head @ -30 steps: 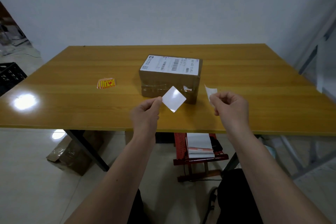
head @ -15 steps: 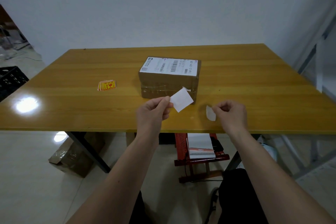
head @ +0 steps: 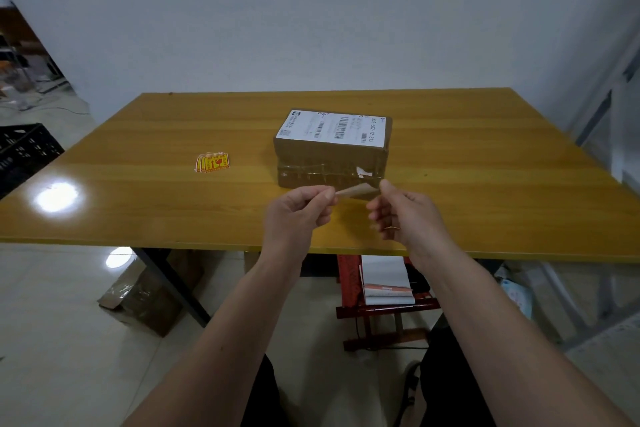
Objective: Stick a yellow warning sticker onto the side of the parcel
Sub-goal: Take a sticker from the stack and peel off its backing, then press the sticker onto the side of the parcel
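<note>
A brown parcel [head: 313, 168] with a white shipping label on top sits mid-table on the yellow wooden table [head: 138, 204]. Just in front of its near side, a sticker [head: 356, 190] is stretched almost flat between my hands, so only its pale underside shows. My left hand [head: 298, 215] pinches the sticker's left end. My right hand [head: 405, 215] holds the right end with thumb and forefinger, close to the parcel's lower right corner. A small stack of yellow warning stickers [head: 213, 162] lies on the table to the left of the parcel.
A black crate [head: 24, 149] stands off the table's left end. Under the table are a cardboard box [head: 145, 302] on the floor and a red stool [head: 353, 288] with papers. A metal rack [head: 609, 107] stands at the right, a white wall behind.
My hands have come together in front of the parcel. The sticker, held upright by my left hand alone, now lies flat between both hands. The small white scrap in my right hand is out of sight.
</note>
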Available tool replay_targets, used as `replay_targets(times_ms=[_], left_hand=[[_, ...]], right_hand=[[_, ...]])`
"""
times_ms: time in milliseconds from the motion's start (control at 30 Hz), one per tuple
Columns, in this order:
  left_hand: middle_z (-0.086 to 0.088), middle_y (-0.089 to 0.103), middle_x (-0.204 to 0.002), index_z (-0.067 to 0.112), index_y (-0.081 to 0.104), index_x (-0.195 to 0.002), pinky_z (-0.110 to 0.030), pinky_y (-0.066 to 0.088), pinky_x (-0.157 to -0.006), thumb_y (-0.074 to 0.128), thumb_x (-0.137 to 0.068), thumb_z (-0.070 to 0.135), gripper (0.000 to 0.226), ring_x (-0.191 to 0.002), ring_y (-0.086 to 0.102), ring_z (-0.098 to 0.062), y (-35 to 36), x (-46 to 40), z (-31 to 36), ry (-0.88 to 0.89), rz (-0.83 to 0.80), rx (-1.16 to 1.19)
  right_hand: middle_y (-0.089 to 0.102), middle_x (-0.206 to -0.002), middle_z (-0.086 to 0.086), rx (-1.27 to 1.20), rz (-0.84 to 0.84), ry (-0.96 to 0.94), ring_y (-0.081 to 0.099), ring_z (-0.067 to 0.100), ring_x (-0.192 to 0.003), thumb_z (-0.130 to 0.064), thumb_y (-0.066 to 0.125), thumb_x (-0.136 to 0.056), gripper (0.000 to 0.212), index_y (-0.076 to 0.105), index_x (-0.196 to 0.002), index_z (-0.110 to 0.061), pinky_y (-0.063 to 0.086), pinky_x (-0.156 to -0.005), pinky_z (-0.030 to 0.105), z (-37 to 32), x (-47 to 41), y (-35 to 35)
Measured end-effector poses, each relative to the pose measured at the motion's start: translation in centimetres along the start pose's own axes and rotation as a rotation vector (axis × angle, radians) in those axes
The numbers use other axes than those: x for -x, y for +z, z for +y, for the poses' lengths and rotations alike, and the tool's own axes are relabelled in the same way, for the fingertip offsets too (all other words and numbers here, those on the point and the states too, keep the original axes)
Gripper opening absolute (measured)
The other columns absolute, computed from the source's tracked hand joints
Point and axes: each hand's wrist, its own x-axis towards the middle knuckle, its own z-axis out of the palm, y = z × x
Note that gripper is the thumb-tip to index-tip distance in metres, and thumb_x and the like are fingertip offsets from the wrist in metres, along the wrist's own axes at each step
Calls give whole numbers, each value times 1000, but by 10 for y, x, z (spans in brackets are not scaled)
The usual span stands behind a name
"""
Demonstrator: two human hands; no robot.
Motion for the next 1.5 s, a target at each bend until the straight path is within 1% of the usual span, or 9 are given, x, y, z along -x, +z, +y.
replay_targets(times_ms=[133, 367, 600, 800, 1000, 1133, 1233, 1367, 1500], left_hand=[[-4, 71, -82, 11, 72, -87, -22, 55, -71, 65, -83, 9, 8, -72, 61, -9, -6, -1, 0, 73, -65, -82], [1, 72, -82, 19, 71, -81, -18, 54, -68, 66, -82, 7, 13, -76, 63, -9, -11, -3, -4, 163, -114, -222], [4, 69, -78, 16, 69, -84, -13, 52, -63, 68, -80, 5, 11, -68, 61, 1, -12, -7, -7, 199, -107, -250], [5, 68, -71, 12, 62, -100, -15, 52, -63, 68, -81, 8, 20, -65, 63, 0, -12, -8, -9, 157, -11, -166], [13, 68, -64, 23, 66, -98, -26, 50, -73, 71, -79, 13, 22, -71, 60, -6, -1, 1, -15, -32, 208, 164], [10, 68, -79, 20, 69, -105, -25, 47, -75, 71, -78, 12, 28, -78, 59, -5, 12, 10, -19, -94, 242, 275], [9, 71, -85, 21, 71, -103, -23, 47, -72, 72, -78, 13, 25, -78, 60, -5, 18, 14, -20, -117, 223, 287], [12, 70, -96, 30, 70, -93, -29, 51, -82, 67, -82, 30, 12, -94, 60, -8, 16, 13, -19, -118, 192, 103], [1, 62, -123, 19, 59, -122, -29, 45, -88, 63, -85, 31, 39, -110, 55, -13, -2, -3, -10, 94, 154, -347]], right_hand=[[61, -63, 5, -43, -6, 11, 52, 15, -55, -36, 51, -94, 39, 66, -70, -9, 44, -50, 24, -1, 2, 5], [61, -62, 3, -54, 1, 3, 52, 13, -54, -32, 52, -94, 33, 65, -73, -10, 44, -50, 24, 2, 1, 8], [62, -66, 4, -54, 32, -28, 53, 15, -57, -27, 54, -93, 26, 65, -80, -8, 45, -52, 25, 5, -2, 5], [63, -68, 4, -55, -7, -70, 54, 14, -59, -17, 63, -87, 16, 66, -72, -13, 45, -53, 25, 9, -2, 6], [63, -68, 1, -53, -39, -104, 55, 11, -60, -17, 70, -82, 9, 69, -73, -15, 47, -55, 25, 9, 2, 15], [61, -66, 0, -51, -60, -149, 55, 8, -58, -18, 71, -80, 4, 71, -80, -13, 48, -56, 23, 9, 4, 23], [59, -60, -2, -62, -18, -181, 53, 5, -54, -15, 69, -82, 9, 69, -74, -15, 48, -52, 20, 9, 4, 28], [55, -59, 1, 68, -20, -241, 50, 8, -53, -11, 62, -87, 19, 63, -68, -12, 45, -54, 23, 7, 2, 26], [55, -64, 1, 348, -40, -351, 50, 13, -59, -12, 57, -90, 18, 58, -72, -12, 44, -60, 31, -3, -2, 20]])
